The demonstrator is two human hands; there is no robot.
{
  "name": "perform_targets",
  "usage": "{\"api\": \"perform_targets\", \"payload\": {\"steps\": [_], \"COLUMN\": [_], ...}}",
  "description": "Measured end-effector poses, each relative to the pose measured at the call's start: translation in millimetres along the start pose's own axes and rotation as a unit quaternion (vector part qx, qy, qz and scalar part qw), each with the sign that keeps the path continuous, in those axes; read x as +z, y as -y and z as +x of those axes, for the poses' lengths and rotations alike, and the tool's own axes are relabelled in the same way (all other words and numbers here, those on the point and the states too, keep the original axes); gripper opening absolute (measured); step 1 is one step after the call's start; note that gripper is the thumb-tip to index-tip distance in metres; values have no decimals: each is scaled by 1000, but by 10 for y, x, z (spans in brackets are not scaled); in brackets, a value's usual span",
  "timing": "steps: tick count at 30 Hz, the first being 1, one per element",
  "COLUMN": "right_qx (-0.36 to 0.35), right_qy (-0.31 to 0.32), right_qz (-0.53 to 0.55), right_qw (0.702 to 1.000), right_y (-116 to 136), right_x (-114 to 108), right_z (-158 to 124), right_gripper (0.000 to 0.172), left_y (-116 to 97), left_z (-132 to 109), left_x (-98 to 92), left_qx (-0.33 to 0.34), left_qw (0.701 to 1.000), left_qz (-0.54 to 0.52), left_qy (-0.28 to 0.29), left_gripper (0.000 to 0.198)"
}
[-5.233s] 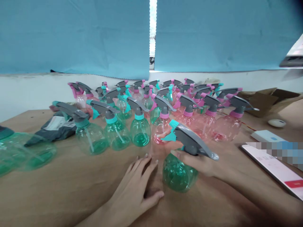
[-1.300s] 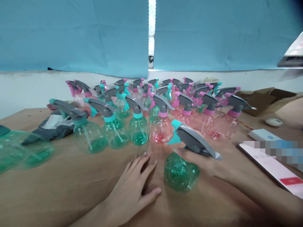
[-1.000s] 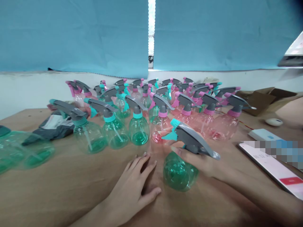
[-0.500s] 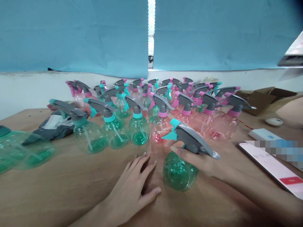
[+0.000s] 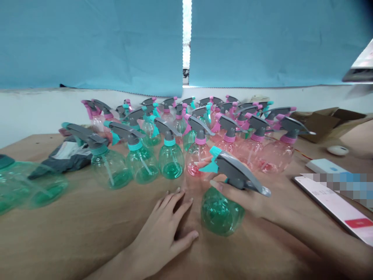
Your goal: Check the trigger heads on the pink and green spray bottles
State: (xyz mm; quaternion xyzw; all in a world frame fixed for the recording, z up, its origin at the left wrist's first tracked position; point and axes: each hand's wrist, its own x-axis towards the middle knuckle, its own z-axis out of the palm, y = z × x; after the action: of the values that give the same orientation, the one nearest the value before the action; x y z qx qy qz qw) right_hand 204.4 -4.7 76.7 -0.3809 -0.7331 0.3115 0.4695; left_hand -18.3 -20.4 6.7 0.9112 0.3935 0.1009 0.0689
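Observation:
A green see-through spray bottle (image 5: 223, 216) with a grey and turquoise trigger head stands in front of me. My right hand (image 5: 239, 194) is wrapped round its neck, just under the head, and the fingers behind it are partly hidden. Flat on the table, fingers spread, my left hand (image 5: 169, 221) lies to the left of that bottle and holds nothing. Beyond my left fingertips is another green spray bottle (image 5: 171, 161). A pink spray bottle (image 5: 195, 157) stands just behind the right hand's fingers.
Several more green and pink spray bottles crowd the back of the wooden table (image 5: 96, 229). At the left lies a dark plastic bag (image 5: 67, 155). On the right are a phone (image 5: 329, 202), a white box (image 5: 326, 167), a white computer mouse (image 5: 337, 150) and an open cardboard box (image 5: 323, 124).

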Motion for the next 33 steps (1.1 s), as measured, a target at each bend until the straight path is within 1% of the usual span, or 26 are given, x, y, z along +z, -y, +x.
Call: {"api": "perform_targets", "payload": {"steps": [4,8,11,13,18,22,28,31,33], "right_qx": [3,-5,1,5,6,6,17,17,5], "right_qy": [2,-7,0,2,-4,-3,13,28,32], "right_qz": [4,5,12,16,2,8,19,12,-3], "right_qw": [1000,1000,1000,1000,1000,1000,1000,999,999], "right_y": [1,-25,-24,-12,-6,-10,-17,-38,-42], "right_x": [2,-4,-4,-2,-4,-10,-7,-9,-17], "right_z": [1,-8,-13,-12,-9,-9,-7,-5,1], "right_gripper": [11,9,9,11,7,8,12,8,14], "left_y": [4,1,0,1,5,-1,-3,2,4], "left_z": [-4,7,12,11,4,5,6,8,10], "left_x": [8,1,-3,0,2,-8,-3,3,5], "left_qx": [5,1,1,2,4,3,4,5,6], "left_qw": [1000,1000,1000,1000,1000,1000,1000,1000,1000], "left_qz": [0,-2,-4,-4,-10,-10,-15,-17,-16], "left_qy": [-2,1,6,3,-9,-4,-15,-17,-15], "left_gripper": [56,56,56,56,56,56,55,55,55]}}
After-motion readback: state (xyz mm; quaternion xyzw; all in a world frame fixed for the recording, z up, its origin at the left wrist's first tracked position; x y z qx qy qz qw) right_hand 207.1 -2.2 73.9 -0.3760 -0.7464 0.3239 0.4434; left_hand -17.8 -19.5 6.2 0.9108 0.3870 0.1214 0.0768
